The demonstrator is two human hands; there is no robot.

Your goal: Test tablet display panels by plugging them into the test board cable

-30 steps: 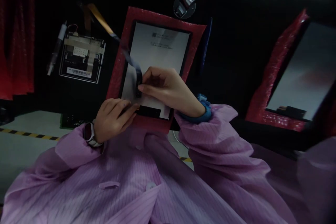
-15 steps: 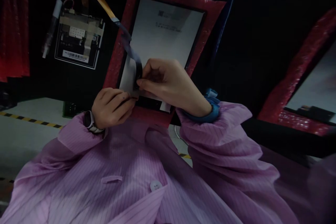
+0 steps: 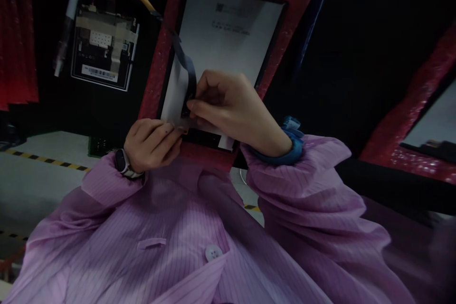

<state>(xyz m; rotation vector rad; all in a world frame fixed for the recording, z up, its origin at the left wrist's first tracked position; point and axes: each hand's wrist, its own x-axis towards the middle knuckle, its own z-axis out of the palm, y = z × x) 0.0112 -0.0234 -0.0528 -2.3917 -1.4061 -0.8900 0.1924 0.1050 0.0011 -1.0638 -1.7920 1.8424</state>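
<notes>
Printed markings, none legible as words or numbers. The white-backed panel (image 3: 235,61) bears, near its far edge, a small dark square code (image 3: 220,7) with faint print beside it; below these run short lines of dark print (image 3: 231,28), too blurred to read. The circuit module (image 3: 123,52) carries a white label (image 3: 99,73) along its near edge, showing a barcode of vertical bars; the characters beneath it are too small to decipher. On the floor, a yellow-and-black striped marking (image 3: 46,160) bears its diagonal warning pattern alone.
</notes>
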